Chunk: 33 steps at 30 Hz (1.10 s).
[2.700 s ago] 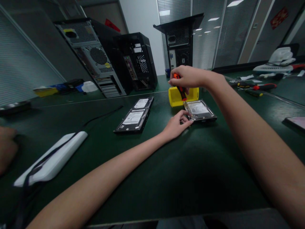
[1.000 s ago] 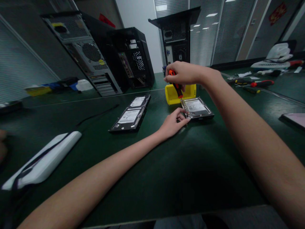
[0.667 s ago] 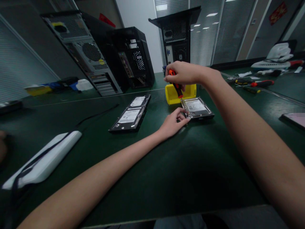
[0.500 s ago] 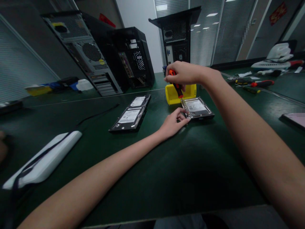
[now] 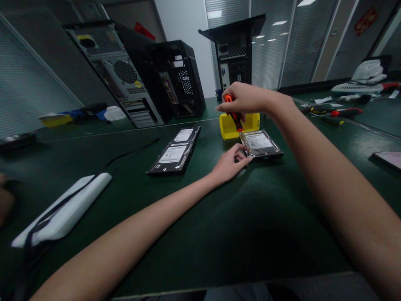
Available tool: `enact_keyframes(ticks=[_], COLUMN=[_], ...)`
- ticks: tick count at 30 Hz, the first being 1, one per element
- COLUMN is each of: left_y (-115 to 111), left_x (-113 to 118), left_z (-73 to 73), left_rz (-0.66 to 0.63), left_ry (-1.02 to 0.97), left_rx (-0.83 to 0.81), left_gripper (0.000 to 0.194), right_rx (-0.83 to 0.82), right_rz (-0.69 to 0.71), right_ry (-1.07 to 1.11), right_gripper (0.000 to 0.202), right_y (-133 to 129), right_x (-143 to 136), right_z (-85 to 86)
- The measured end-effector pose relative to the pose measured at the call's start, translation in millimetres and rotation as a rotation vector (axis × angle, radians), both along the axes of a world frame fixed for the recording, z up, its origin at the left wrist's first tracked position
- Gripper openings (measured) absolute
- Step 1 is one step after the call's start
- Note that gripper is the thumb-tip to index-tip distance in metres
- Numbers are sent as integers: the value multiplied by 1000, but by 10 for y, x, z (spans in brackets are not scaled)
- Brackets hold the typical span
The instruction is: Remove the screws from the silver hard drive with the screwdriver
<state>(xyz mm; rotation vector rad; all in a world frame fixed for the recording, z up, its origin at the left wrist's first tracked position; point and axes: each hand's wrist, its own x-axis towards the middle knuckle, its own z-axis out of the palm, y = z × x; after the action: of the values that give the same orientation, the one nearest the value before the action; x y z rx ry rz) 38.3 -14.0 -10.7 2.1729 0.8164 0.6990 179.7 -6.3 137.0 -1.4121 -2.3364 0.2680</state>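
My right hand (image 5: 239,100) is closed around the red-and-black handle of a screwdriver (image 5: 237,122), one finger sticking out to the left. The screwdriver slants down, its shaft at the left edge of a hard drive (image 5: 259,141) lying label up on the green table. At that drive's near left corner, my left hand (image 5: 230,163) grips the edge between thumb and fingers. Just where the screwdriver's tip meets the drive is hard to see. Right behind the drive, partly covered by my right hand, is a yellow bin (image 5: 227,127).
Left of my hands lie two hard drives (image 5: 175,152) end to end. Computer cases (image 5: 125,79) stand at the back. A white device (image 5: 67,205) with a black strap is at the left, with part of another person's hand (image 5: 5,200) beyond. Tools (image 5: 346,112) lie at the right.
The whole view has shifted slightly down and right. My right hand's fingers have loosened a little on the screwdriver handle, one reaching further left. My left hand keeps its place at the drive's corner.
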Motion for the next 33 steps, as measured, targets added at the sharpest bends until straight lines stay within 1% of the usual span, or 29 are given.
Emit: enact_keyframes(ticks=[11, 18, 29, 33], left_y=[4, 6, 6, 8], left_x=[0, 2, 3, -1], left_z=[-9, -4, -12, -15], left_rz=[3, 3, 2, 3], left_ry=[6, 6, 6, 2], left_rx=[-4, -13, -9, -13], left_gripper=[35, 35, 36, 36], right_rx=[10, 7, 4, 30], right_rz=[-7, -25, -22, -24], right_ry=[-8, -15, 14, 6], right_gripper=[33, 21, 17, 17], right_y=[-11, 40, 68, 67], right_x=[-5, -1, -2, -8], right_z=[2, -20, -31, -34])
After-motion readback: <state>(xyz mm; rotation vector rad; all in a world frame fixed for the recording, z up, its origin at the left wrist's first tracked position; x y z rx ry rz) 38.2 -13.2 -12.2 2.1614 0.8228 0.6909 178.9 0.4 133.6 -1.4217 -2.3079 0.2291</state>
